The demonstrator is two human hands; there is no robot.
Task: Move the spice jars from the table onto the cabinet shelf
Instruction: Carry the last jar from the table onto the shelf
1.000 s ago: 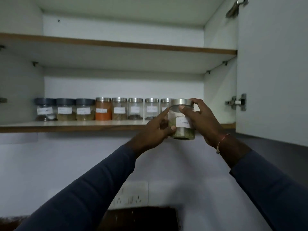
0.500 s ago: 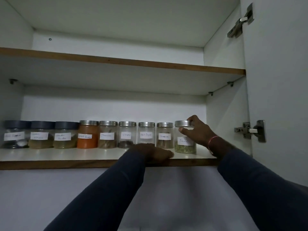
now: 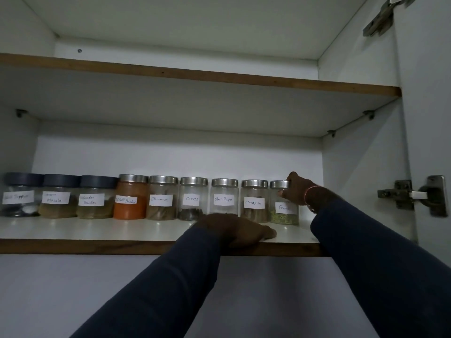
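A row of several labelled spice jars stands on the lower cabinet shelf (image 3: pixel 97 231). At its right end is the fennel jar (image 3: pixel 283 211), glass with a steel lid and green seeds inside, standing upright on the shelf. My right hand (image 3: pixel 296 189) wraps around its lid and right side. My left hand (image 3: pixel 234 229) lies flat, palm down, on the shelf's front edge, in front of the black pepper jar (image 3: pixel 224 196) and the cinnamon jar (image 3: pixel 254 200). An orange chilli powder jar (image 3: pixel 130 197) stands mid-row.
The upper shelf (image 3: pixel 195 76) hangs close above the jars. The open cabinet door (image 3: pixel 429 118) with its hinge (image 3: pixel 415 195) stands at the right. The cabinet's right wall (image 3: pixel 353 179) is just beyond the fennel jar. Three dark-lidded jars (image 3: pixel 58 196) sit at the left end.
The fennel jar went from being held in both hands below the shelf to standing at the row's right end. My left hand let go and settled on the shelf edge.
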